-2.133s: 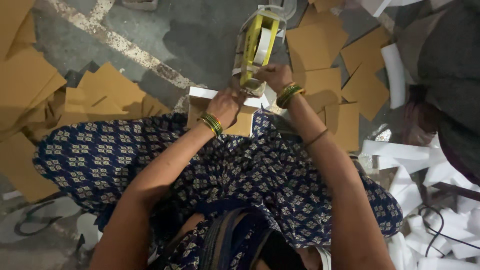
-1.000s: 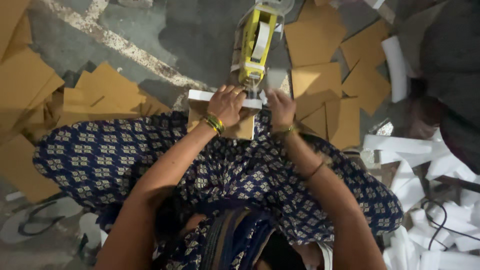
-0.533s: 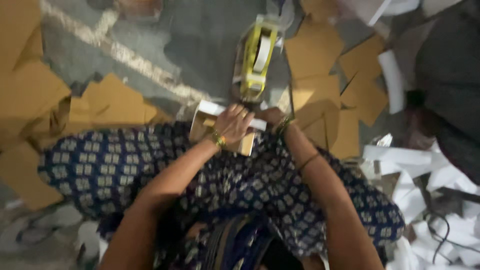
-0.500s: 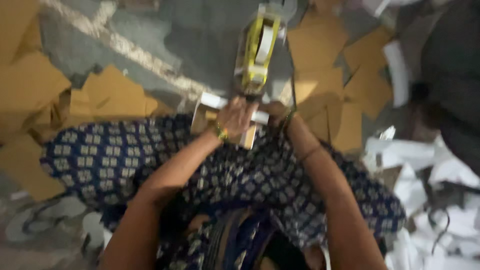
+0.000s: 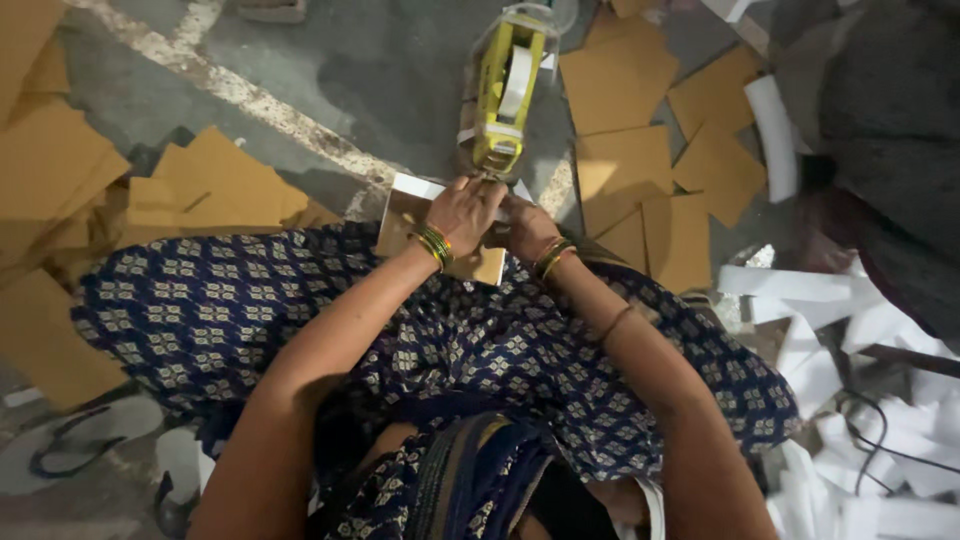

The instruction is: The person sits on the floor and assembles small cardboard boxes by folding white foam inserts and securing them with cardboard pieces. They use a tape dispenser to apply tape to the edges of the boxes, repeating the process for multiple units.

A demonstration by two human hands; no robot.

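**Q:** What occupies the centre of the view?

**A:** A small cardboard box [image 5: 440, 232], tan with a white flap at its far edge, resting on the person's lap at the front of a blue patterned garment [image 5: 300, 330]. Just beyond it on the concrete floor [image 5: 330, 70] stands a yellow tape dispenser [image 5: 503, 95] carrying a pale roll.

**Q:** How are the hands placed?

**A:** The left hand [image 5: 465, 210] lies palm-down over the box top, fingers curled and pressing on it, fingertips reaching the dispenser's near end. The right hand [image 5: 527, 228] is closed against the box's right side, just beside the left; how tightly it holds cannot be told, as the left hand partly covers it. Both wrists bear green and gold bangles [image 5: 435, 245].

**Q:** What surrounds the work?

**A:** Flat brown cardboard pieces [image 5: 640, 120] lie right of the dispenser, more cardboard [image 5: 215, 185] left of the box. White strips [image 5: 830, 320] are heaped at the right. A sandal [image 5: 70, 450] lies at lower left.
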